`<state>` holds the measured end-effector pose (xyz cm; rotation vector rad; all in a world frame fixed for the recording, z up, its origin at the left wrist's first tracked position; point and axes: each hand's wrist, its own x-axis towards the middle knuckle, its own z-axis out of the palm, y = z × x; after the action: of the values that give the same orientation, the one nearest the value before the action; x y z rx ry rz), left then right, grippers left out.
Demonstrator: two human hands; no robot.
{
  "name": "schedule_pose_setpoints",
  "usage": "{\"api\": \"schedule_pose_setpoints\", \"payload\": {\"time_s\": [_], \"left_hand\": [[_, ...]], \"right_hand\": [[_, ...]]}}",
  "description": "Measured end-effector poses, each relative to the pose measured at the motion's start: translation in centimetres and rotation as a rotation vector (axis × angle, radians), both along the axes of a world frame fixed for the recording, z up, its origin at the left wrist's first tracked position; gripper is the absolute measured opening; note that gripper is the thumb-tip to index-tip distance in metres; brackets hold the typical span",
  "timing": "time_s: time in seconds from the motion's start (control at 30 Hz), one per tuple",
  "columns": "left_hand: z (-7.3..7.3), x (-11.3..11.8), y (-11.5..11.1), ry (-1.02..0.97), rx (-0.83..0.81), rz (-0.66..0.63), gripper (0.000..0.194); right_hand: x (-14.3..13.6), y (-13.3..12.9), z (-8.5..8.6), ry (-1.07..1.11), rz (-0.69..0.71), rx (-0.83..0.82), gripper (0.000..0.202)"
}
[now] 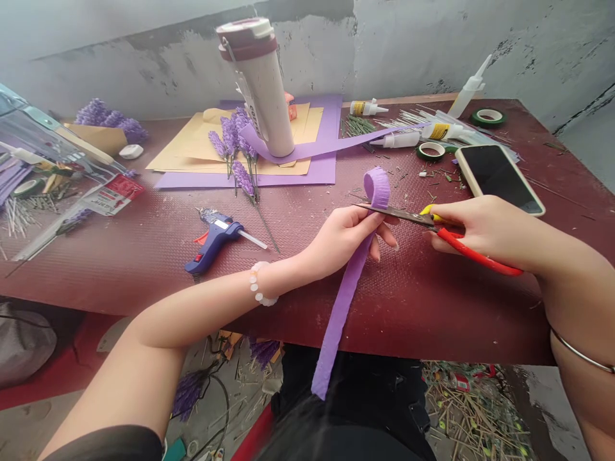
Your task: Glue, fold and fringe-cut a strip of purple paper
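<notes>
A long purple strip (339, 310) is pinched in my left hand (353, 234). Its fringed upper end curls over above my fingers, and its lower end hangs past the table's front edge. My right hand (485, 230) is closed on scissors (408, 216) with red and yellow handles. The scissor blades lie across the strip just above my left thumb; whether they are fully closed is hard to tell. Left of my left hand, a blue glue gun (216, 240) lies on the table with a white glue stick in its back end.
A tall tumbler (269, 96) stands on purple and tan sheets (182, 144), beside purple flower stems (233, 137). At the right lie a phone (500, 176), green tape rolls (431, 151) and glue bottles (368, 107). A clear container (57, 137) stands at the left.
</notes>
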<state>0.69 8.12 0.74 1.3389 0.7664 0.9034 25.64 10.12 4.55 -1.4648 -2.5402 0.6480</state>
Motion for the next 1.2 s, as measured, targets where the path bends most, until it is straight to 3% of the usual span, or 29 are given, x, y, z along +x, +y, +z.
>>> {"api": "schedule_pose_setpoints", "payload": {"time_s": [0.23, 0.5, 0.67, 0.87, 1.2], "left_hand": [[-0.2, 0.0, 0.1, -0.024, -0.017, -0.010, 0.029], [-0.1, 0.1, 0.0, -0.013, -0.020, 0.003, 0.032], [0.2, 0.2, -0.2, -0.040, -0.080, 0.003, 0.027], [0.3, 0.0, -0.6, -0.146, -0.090, -0.048, 0.029], [0.2, -0.2, -0.7, -0.117, -0.092, -0.071, 0.033]], "right_hand": [[-0.1, -0.1, 0.4, -0.030, -0.017, 0.056, 0.032], [0.8, 0.0, -0.8, -0.012, -0.003, 0.111, 0.040], [1.5, 0.4, -1.1, 0.020, 0.024, -0.010, 0.039], [1.6, 0.3, -0.2, 0.083, 0.048, -0.220, 0.039], [1.6, 0.4, 0.2, 0.106, 0.065, -0.288, 0.036]]}}
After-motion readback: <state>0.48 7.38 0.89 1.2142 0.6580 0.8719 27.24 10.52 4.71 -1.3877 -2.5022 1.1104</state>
